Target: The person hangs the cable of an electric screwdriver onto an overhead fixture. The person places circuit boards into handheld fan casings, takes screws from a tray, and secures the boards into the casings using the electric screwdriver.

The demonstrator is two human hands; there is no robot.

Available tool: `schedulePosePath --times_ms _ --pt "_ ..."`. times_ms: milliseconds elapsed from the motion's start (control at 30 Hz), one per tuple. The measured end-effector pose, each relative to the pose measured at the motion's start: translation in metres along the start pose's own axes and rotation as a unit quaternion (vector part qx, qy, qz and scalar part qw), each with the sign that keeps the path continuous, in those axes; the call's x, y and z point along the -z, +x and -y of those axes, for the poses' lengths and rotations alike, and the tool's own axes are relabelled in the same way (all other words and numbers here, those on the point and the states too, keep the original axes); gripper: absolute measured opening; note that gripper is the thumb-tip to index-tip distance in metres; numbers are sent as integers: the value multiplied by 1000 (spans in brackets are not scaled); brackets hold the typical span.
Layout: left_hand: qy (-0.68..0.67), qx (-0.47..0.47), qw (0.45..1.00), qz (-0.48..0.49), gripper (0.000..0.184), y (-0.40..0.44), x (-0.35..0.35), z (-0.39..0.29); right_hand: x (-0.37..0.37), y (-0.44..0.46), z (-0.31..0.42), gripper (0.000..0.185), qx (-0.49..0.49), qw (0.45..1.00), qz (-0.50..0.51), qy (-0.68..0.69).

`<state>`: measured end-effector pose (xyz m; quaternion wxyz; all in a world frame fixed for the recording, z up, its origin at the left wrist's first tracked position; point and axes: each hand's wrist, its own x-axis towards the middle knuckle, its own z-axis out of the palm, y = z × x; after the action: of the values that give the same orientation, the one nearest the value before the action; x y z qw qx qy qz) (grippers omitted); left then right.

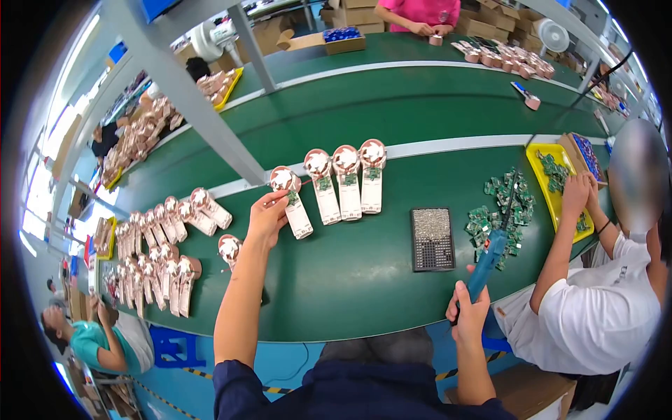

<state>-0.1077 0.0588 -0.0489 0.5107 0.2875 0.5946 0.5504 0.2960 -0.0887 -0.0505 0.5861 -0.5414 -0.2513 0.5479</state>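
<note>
My left hand (269, 218) has its fingers closed at the side of a pink-and-white handheld fan housing (299, 222), beside its small green circuit board (291, 199). My right hand (470, 308) grips a blue electric screwdriver (486, 266), its shaft pointing away over a pile of green circuit boards (521, 210). Three more open housings (347, 183) lie in a row right of the one at my left hand, each with a green board. A black tray of small metal screws (433, 227) rests between my hands.
Many fan housings (168, 273) crowd the left of the green table (350, 280). A co-worker (595, 294) at right reaches into a yellow tray (542, 175) of boards. A grey post (203, 91) rises at the far edge. Another person in pink (413, 14) works across.
</note>
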Motion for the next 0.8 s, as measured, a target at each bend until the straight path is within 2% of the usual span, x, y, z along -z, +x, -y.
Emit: schedulePosePath --times_ms 100,167,233,367,433,467,533,600,667,700,733,800 --pt "27 20 999 18 20 16 3 -3 8 6 15 47 11 1000 -15 4" --pt "55 31 997 36 20 24 -1 -4 15 20 41 50 46 993 -1 -107" --pt "68 52 995 48 20 33 -1 -5 27 47 52 53 183 952 5 -244" --pt "50 71 995 51 19 33 -5 -13 22 85 72 54 234 914 -5 -332" --pt "46 71 995 49 19 33 -7 -11 17 96 78 54 262 819 10 -510" --pt "44 61 996 45 19 34 -6 -7 14 100 77 54 262 818 9 -512" --pt "41 50 997 43 19 37 -7 -5 8 107 73 54 248 765 24 -594" --pt "45 43 997 45 18 34 -8 -6 9 110 73 55 256 750 33 -609" --pt "25 36 998 46 16 37 -12 0 7 114 72 55 222 734 20 -642" --pt "19 21 997 65 19 36 -9 1 7 117 69 54 303 725 32 -618" --pt "1 8 997 77 22 40 -4 4 5 118 66 54 311 729 39 -609" --pt "30 39 996 75 23 50 4 10 -1 119 63 56 257 739 42 -622"
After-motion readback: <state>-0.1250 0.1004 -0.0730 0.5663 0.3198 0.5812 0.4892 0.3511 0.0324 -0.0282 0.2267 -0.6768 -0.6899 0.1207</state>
